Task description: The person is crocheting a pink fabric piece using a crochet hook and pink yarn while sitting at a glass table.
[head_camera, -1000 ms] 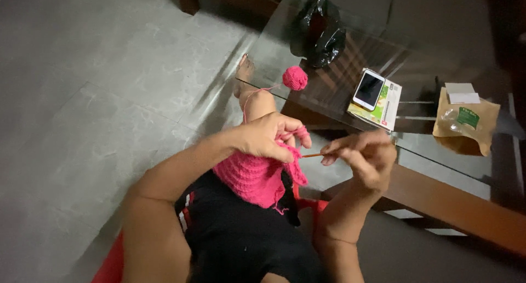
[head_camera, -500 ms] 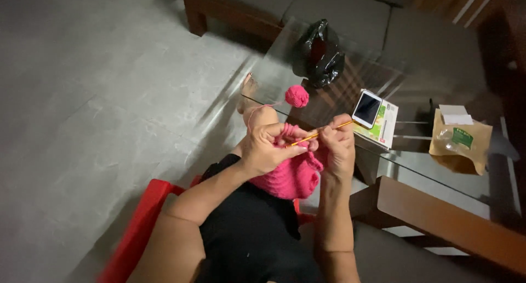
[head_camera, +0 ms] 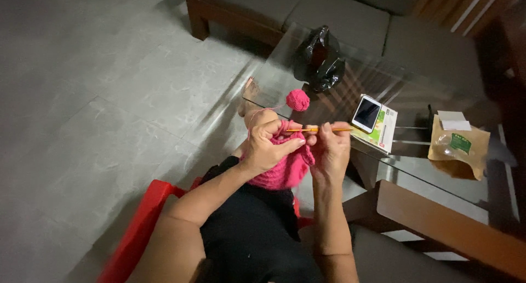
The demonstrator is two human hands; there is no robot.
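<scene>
Grey tiled floor (head_camera: 93,113) fills the left of the view, with a glass-topped desk (head_camera: 416,168) on a wooden frame to the right. On the desk stand a black plastic bag (head_camera: 320,61), a ball of pink yarn (head_camera: 297,100), a phone (head_camera: 366,113) lying on a green-and-white booklet (head_camera: 383,130), and a brown paper pouch (head_camera: 457,151). The person sits on a red chair (head_camera: 137,233), with the pink crocheted piece (head_camera: 282,170) held over the lap, between both hands. Compared with a second ago, the hands have drawn together: the right hand (head_camera: 330,151), then apart from the work, now sits just beside it, its grip closed on the yellow crochet hook (head_camera: 320,130), which lies level with its tip at the fabric edge. The left hand (head_camera: 267,143) is clamped on the upper edge of the piece, with a strand running over it toward the ball. Judged from this, the hook has returned to the fabric and a new stitch is being worked.
</scene>
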